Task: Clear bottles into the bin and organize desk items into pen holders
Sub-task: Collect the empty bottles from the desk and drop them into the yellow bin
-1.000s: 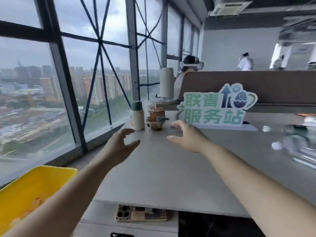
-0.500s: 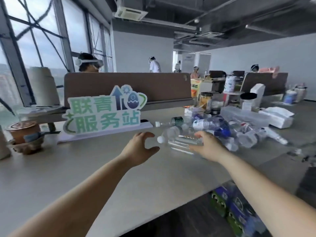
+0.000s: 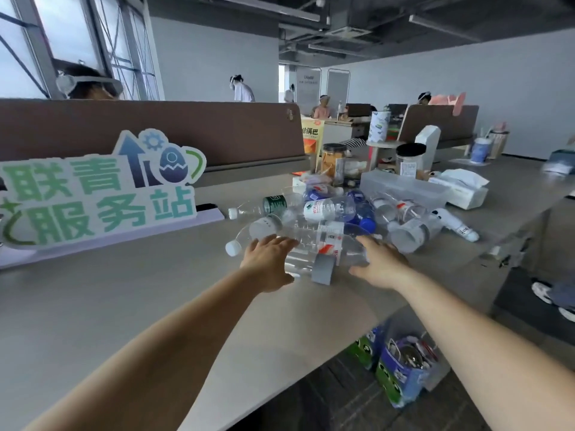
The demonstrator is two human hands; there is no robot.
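Several empty clear plastic bottles lie in a pile [image 3: 329, 209] on the grey desk [image 3: 130, 306], right of the middle. The nearest bottle [image 3: 311, 248] lies on its side with its white cap pointing left and a grey tape patch on its front. My left hand [image 3: 269, 262] wraps round its neck end, fingers over the top and thumb in front. My right hand [image 3: 381, 264] holds its base end the same way. No bin or pen holder is in view.
A green and white standing sign [image 3: 99, 188] is at the left, against a brown partition [image 3: 155, 132]. Behind the pile are a clear plastic box [image 3: 401, 188], a tissue box [image 3: 460, 189] and two jars [image 3: 333, 157]. Bags [image 3: 401, 368] stand under the desk edge.
My view swung right, from the window and yellow bin to the bottle pile. Both hands reached forward and closed on the nearest bottle.
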